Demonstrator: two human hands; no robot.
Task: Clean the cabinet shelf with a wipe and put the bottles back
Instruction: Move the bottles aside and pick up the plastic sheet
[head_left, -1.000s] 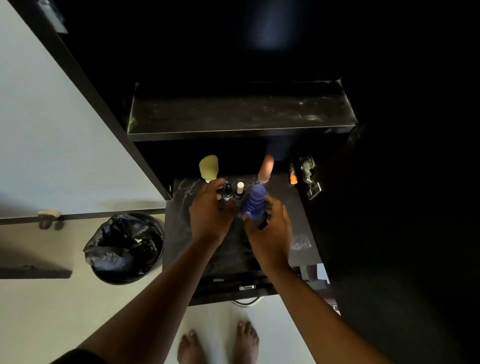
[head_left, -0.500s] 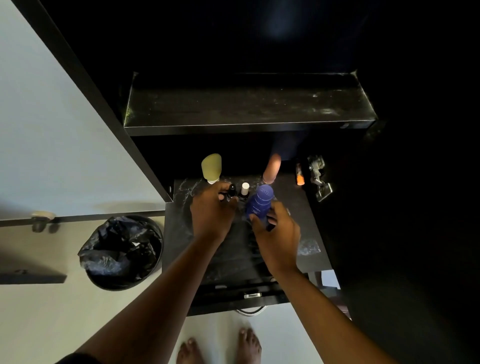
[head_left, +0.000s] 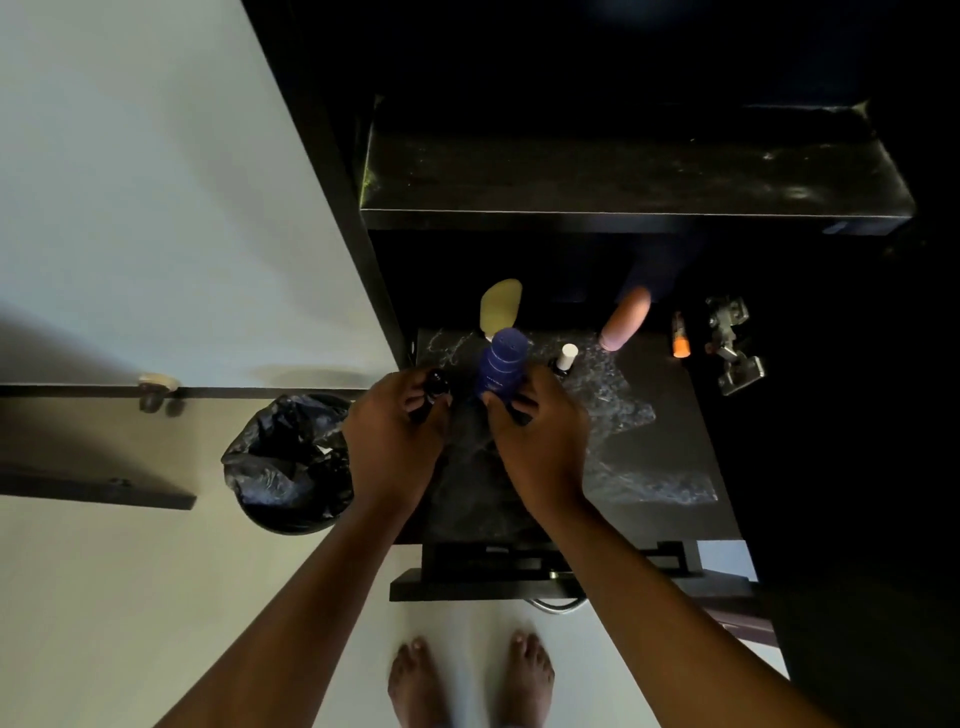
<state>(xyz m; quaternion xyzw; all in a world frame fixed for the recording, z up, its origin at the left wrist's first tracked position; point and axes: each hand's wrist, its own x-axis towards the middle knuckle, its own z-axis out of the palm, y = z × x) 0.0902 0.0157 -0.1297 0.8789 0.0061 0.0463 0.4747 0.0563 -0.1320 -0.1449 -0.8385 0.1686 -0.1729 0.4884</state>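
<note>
right hand (head_left: 540, 441) grips blue bottle (head_left: 501, 366) mid-frame; left hand (head_left: 395, 441) grips small dark bottle (head_left: 437, 383). rigid, light, slippery; hold body.

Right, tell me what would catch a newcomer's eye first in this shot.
First, the ribbed blue plastic bottle at centre, gripped at its base by the right hand, while the left hand closes on a small black-capped bottle beside it. Behind them on the dark shelf stand a pale yellow bottle and a peach-coloured bottle. Down left, a round bin with a black bag sits on the floor.
</note>
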